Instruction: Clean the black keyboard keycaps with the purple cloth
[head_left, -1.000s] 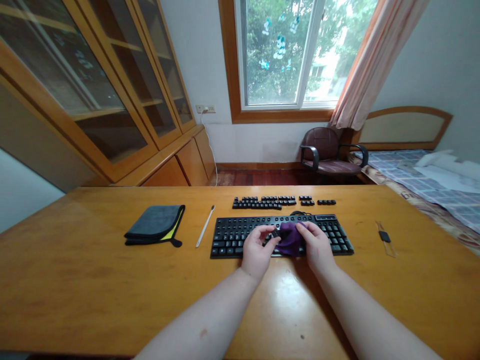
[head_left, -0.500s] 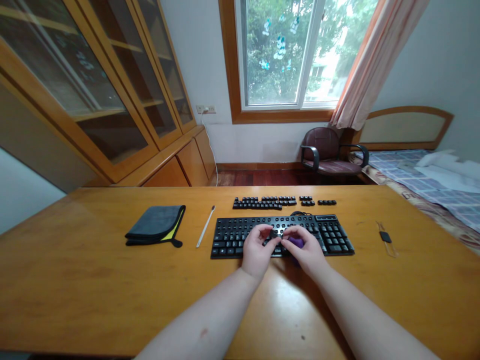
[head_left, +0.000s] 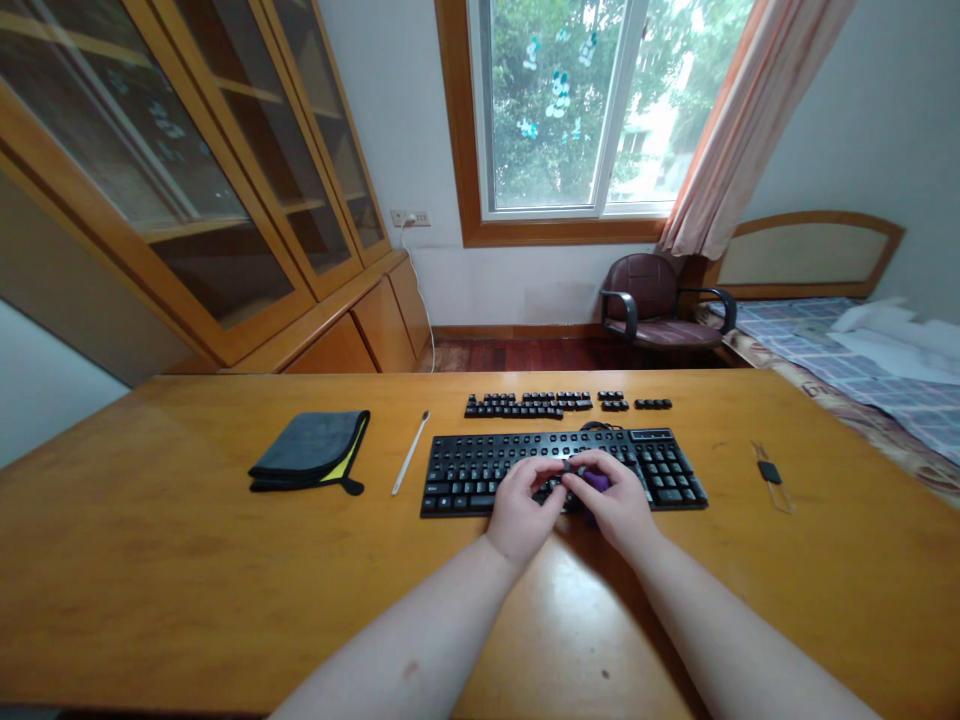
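Observation:
A black keyboard [head_left: 465,470] lies across the desk, its upper rows stripped of keycaps while many lower keys and the number pad keep theirs. Over its middle, my left hand [head_left: 523,505] and my right hand [head_left: 616,505] meet at the fingertips. Pinched between them is a small dark keycap [head_left: 567,467], partly covered by the fingers. A purple lump [head_left: 598,481] shows inside the curl of my right hand, mostly hidden by it. Beyond the keyboard, loose black keycaps [head_left: 514,410] are lined up in rows.
Left of the keyboard lie a white toothbrush [head_left: 409,455] and a folded grey cloth [head_left: 309,447] with yellow lining. A keycap puller [head_left: 769,472] with wire loops rests on the right. Past the wooden desk [head_left: 180,560] stands a chair [head_left: 649,305].
My left fingertips have moved slightly right and closed in on my right ones. The dark keycap has shifted right with them and is now more covered.

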